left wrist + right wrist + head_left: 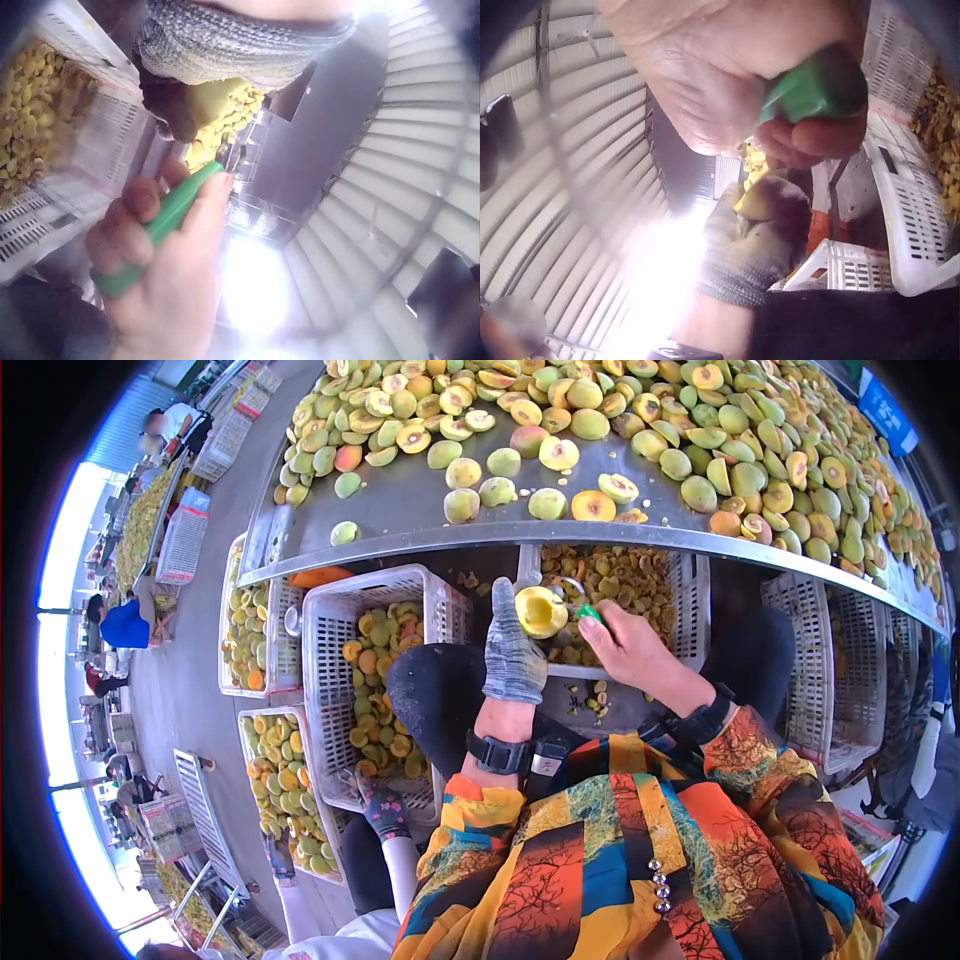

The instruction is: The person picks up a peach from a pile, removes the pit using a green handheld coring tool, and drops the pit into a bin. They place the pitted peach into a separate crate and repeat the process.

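Observation:
In the head view, my left hand (513,655), in a grey knitted glove, holds a halved yellow-green fruit (541,614), its hollowed cut face showing. The right wrist view has the gloved fingers (780,206) curled about this fruit. My bare right hand (640,652) grips the green handle (589,616) of a tool with a curved metal end (570,588), which sits right at the fruit's edge. In the left wrist view, bare fingers wrap the same green handle (176,214). Both hands are above a white crate (697,610) of fruit scraps.
A metal table (400,510) heaped with halved fruit (740,420) stands ahead, its raised rim above the crates. To the left are white crates (335,595) of fruit. A neighbour's gloved hand (385,812) reaches to one crate. Another crate (806,690) stands at the right.

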`<state>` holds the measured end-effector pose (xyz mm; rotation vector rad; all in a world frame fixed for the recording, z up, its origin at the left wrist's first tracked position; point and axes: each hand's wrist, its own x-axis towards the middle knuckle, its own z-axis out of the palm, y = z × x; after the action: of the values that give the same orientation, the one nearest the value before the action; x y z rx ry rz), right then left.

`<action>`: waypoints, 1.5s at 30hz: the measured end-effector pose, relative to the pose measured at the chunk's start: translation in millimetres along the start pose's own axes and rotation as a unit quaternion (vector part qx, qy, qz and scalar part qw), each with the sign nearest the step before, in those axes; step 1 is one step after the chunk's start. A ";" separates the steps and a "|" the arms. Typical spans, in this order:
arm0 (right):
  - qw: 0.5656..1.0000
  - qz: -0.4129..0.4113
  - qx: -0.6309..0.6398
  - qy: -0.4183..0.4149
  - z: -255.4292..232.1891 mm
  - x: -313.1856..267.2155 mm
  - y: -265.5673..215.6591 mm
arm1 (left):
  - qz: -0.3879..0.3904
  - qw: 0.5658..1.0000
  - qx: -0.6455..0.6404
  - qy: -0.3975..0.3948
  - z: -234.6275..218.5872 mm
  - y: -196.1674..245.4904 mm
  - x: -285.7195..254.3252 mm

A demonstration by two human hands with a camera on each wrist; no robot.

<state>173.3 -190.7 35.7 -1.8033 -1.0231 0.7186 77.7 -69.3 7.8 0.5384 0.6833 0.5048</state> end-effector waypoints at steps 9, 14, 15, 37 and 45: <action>0.998 0.005 -0.069 -0.007 11.3 5.2 6.2 | 0.086 0.995 0.040 -0.028 -11.7 -14.2 4.3; 0.983 -0.042 -0.179 0.017 18.0 7.1 20.7 | 0.144 0.983 0.107 0.050 -0.4 -16.2 -10.7; 0.975 0.028 -0.222 0.014 17.4 11.2 29.3 | 0.146 0.982 0.108 0.049 6.9 -8.4 -24.9; 0.988 0.022 -0.129 0.078 -61.6 -22.2 20.4 | 0.071 0.381 0.922 0.008 29.5 127.1 154.2; 0.994 -0.027 -0.040 0.100 -46.1 -13.9 11.7 | 0.159 0.962 0.058 -0.214 33.8 105.3 56.8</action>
<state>207.7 -225.1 44.8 -1.8667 -0.9744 0.4600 112.5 33.3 68.6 0.8446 0.2113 0.6251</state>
